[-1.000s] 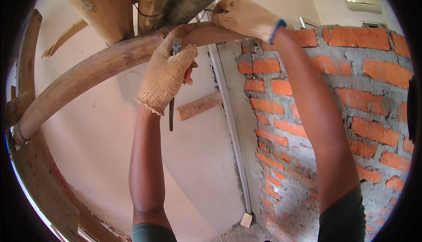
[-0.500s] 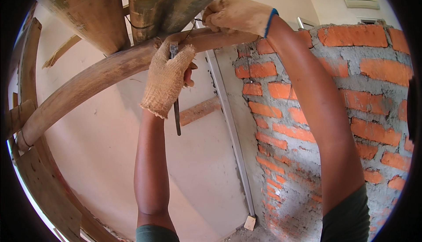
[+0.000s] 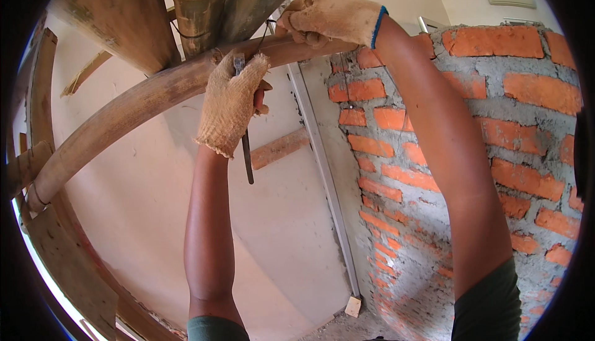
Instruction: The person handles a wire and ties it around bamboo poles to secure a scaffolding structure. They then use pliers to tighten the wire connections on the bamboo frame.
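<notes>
My left hand (image 3: 230, 102), in a worn knitted glove, is closed around a slim dark metal tool (image 3: 248, 158). The tool's squared metal head shows above the thumb, and its narrow shaft hangs below the palm. This hand is just under a curved bamboo pole (image 3: 133, 96). A thin dark wire (image 3: 265, 36) runs up from near the left thumb toward my right hand (image 3: 328, 17). The right hand wears a dirty glove with a blue cuff. Its fingers are curled at the wire, against the pole's upper side; the fingertips are partly hidden.
Thick bamboo poles (image 3: 201, 9) slant overhead, resting across the curved pole. A rough brick wall (image 3: 489, 136) stands close on the right, beside my right arm. Wooden frame boards (image 3: 68, 260) are at the left. A pale wall (image 3: 142, 217) and a metal strip (image 3: 325, 186) lie behind.
Both hands appear slightly further left in the view, as the whole scene has shifted a little. The left hand still grips the tool, and the right hand stays at the wire.
</notes>
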Available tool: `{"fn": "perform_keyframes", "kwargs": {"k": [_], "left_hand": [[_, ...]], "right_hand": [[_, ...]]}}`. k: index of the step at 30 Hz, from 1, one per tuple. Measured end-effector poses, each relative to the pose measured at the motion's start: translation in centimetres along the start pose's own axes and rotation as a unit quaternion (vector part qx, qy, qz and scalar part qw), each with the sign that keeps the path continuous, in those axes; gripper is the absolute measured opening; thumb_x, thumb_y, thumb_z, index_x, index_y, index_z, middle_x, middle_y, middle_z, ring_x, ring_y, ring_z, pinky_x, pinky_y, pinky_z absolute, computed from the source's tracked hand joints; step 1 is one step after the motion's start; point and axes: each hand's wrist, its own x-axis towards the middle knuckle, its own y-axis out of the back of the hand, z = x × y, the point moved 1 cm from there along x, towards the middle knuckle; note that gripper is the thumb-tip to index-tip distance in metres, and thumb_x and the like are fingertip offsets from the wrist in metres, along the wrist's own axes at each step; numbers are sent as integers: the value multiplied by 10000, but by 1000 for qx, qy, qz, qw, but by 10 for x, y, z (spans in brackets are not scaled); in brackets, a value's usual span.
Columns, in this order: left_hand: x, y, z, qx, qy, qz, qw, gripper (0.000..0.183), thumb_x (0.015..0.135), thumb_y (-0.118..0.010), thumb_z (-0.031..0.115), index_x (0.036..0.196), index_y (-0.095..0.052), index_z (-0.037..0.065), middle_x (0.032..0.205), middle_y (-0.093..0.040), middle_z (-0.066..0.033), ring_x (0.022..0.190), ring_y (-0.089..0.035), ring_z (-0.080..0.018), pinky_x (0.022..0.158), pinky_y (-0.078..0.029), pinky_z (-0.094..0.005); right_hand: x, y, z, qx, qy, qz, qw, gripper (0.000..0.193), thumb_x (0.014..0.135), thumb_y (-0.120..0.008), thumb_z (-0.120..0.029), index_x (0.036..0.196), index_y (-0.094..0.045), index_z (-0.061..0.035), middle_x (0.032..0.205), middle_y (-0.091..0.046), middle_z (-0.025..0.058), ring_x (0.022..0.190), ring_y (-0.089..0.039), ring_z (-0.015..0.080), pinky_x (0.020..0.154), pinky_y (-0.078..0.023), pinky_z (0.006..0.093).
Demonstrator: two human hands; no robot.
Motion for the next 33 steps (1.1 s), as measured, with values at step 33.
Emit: {"fn": "perform_keyframes", "kwargs": {"k": [33], "left_hand": [[-4,0,8,-13,31,9,999,469,940,-693,442,1040,-629,-12,661,-574,-50,522,-515,-79,552,-548,-294]], "right_hand": [[13,-6,15,28,37,7,999,281,988,-616,-227,1136,-743,-25,831,-679,4,722,-596,114,708,-536,296]]}}
